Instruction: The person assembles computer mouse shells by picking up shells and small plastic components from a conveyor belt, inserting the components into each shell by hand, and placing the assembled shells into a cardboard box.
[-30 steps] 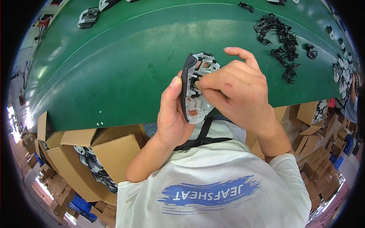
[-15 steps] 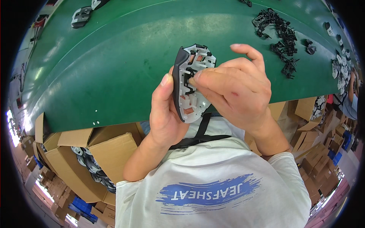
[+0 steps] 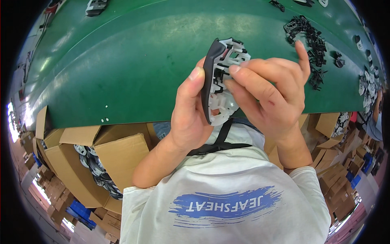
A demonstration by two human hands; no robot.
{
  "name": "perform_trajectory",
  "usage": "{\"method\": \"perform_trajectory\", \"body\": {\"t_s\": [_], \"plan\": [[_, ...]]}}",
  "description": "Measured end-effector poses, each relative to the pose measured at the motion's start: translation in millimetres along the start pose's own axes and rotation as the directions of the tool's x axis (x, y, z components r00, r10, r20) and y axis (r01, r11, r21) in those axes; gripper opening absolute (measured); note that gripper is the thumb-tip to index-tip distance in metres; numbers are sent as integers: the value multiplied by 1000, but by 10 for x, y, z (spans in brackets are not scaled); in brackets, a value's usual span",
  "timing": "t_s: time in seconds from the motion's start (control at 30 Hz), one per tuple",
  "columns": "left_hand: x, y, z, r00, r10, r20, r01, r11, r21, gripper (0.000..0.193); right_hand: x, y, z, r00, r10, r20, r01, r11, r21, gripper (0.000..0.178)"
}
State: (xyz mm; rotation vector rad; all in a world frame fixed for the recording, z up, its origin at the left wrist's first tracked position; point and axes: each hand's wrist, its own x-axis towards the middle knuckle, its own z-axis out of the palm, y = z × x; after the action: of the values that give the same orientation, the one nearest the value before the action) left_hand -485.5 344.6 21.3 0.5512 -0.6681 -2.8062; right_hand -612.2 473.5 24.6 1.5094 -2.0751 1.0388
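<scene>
"How far along?"

"Centre-frame, my left hand (image 3: 187,112) grips a curved black-and-white plastic shell (image 3: 222,103); its angular black bracket (image 3: 219,77) looks seated. My right hand (image 3: 276,93), fingertips parted, seems empty. Upper right, black plastic pieces (image 3: 318,45) lie loose."

1. Left hand (image 3: 189,110): fingers other than thumb mostly hidden behind shell (image 3: 209,77).
2. Right hand (image 3: 274,91): fingertip contact with black insert (image 3: 219,76) indeterminate.
3. Grey-white part (image 3: 96,7): cut off by upper edge.
4. Black parts (image 3: 316,40): too tangled to count.
5. White specks (image 3: 107,119) on counter (image 3: 122,81): too small to identify.
6. Carton (image 3: 124,156): flap hides some contents (image 3: 97,168).
7. Co-worker (image 3: 375,124): mostly out of view.
</scene>
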Motion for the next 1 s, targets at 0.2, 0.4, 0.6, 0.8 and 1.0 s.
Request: {"method": "perform_trajectory", "body": {"t_s": [0.2,0.4,0.6,0.8,1.0], "plan": [[60,-2,-188,991,-7,131,1,999,44,67,-57,14,-69,996,15,83,-11,999,-52,34],[48,-5,-89,989,37,145,-17,991,-136,65,-49,-3,-278,986,52,156,-87,971,223,38],[23,26,-164,997,-2,83,-14,981,191,68,5,-293,-328,908,109,405,-214,951,225,45],[34,-4,-26,997,80,-7,-71,921,383,70,69,-374,-314,875,165,456,-265,950,166,44],[85,-138,-180,988,157,6,-144,887,438,71,-30,-299,-199,872,182,454,-311,923,227,38]]}}
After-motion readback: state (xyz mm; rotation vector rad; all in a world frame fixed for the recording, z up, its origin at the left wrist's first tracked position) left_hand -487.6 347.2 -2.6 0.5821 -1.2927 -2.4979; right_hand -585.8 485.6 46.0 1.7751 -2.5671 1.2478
